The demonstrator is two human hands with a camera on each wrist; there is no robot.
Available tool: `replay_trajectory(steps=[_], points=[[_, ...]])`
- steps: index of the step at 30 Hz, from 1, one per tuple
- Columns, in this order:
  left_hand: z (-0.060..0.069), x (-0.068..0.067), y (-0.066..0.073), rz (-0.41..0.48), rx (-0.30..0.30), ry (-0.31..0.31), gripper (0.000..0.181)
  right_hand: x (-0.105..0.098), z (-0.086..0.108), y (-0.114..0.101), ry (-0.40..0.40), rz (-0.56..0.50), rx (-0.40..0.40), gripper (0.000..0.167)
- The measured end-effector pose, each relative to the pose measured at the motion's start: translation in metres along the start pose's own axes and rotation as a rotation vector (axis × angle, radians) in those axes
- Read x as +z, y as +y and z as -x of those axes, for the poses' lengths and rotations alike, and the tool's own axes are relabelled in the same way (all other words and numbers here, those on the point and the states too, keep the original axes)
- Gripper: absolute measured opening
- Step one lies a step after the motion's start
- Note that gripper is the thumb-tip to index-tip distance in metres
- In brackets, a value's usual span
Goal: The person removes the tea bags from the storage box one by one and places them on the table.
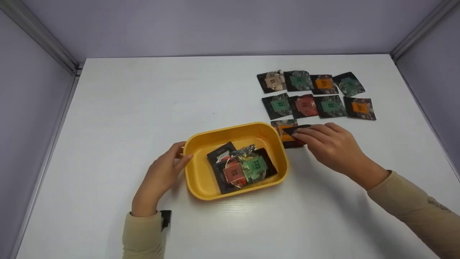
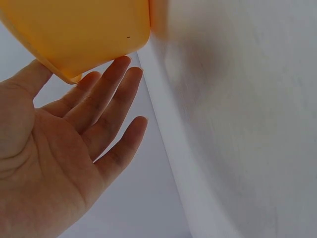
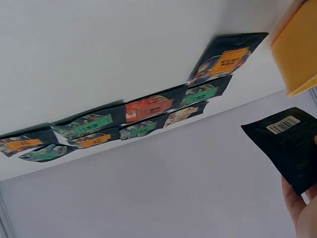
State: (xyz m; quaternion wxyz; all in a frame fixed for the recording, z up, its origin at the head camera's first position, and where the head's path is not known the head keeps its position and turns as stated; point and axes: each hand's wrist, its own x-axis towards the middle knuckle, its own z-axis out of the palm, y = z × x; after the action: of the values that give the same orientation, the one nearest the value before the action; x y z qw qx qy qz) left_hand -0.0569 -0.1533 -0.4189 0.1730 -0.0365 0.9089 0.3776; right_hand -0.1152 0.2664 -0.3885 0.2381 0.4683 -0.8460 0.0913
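Observation:
A yellow tray [image 1: 201, 172] holding several dark packets [image 1: 233, 173] sits at the middle of the table. My left hand [image 1: 163, 172] grips its left end, thumb on the rim and fingers against the outer wall [image 2: 99, 29]. Just beyond the tray's right end, my right hand [image 1: 332, 147] pinches a black packet [image 3: 285, 141], whose back with a white barcode faces the right wrist camera. Below that packet in the head view lies an orange-labelled packet [image 1: 286, 133], partly covered by it; the right wrist view shows this orange-labelled packet [image 3: 227, 60] flat on the table.
Two rows of dark packets with green, red, orange and beige labels lie at the back right, among them a red-labelled one [image 1: 305, 105]. A small black item [image 1: 165, 218] lies beside the left sleeve. Pale walls [image 1: 230, 28] stand around the white table [image 1: 136, 97].

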Motion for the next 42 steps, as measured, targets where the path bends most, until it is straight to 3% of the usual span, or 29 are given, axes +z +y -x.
replay_trajectory(steps=[5,12,18,23,32,42], points=[[0.001,0.000,0.001,0.003,-0.001,0.001,0.054,0.002,0.011,0.017,-0.069,0.039,0.054,0.034],[0.001,0.000,0.001,-0.003,0.001,-0.003,0.054,0.014,0.024,0.038,-0.070,0.085,0.096,0.042],[0.000,0.000,0.000,-0.004,0.014,0.001,0.053,0.024,0.033,0.048,-0.155,0.089,0.146,0.044],[-0.001,0.000,-0.002,-0.022,0.047,0.016,0.051,0.031,0.038,0.052,-0.225,0.096,0.191,0.041],[-0.001,0.000,-0.002,-0.019,0.045,0.009,0.052,0.043,0.046,0.051,-0.268,0.083,0.232,0.033],[-0.001,0.000,-0.002,-0.011,0.033,0.007,0.052,0.049,0.054,0.046,-0.391,-0.006,0.286,0.042]])
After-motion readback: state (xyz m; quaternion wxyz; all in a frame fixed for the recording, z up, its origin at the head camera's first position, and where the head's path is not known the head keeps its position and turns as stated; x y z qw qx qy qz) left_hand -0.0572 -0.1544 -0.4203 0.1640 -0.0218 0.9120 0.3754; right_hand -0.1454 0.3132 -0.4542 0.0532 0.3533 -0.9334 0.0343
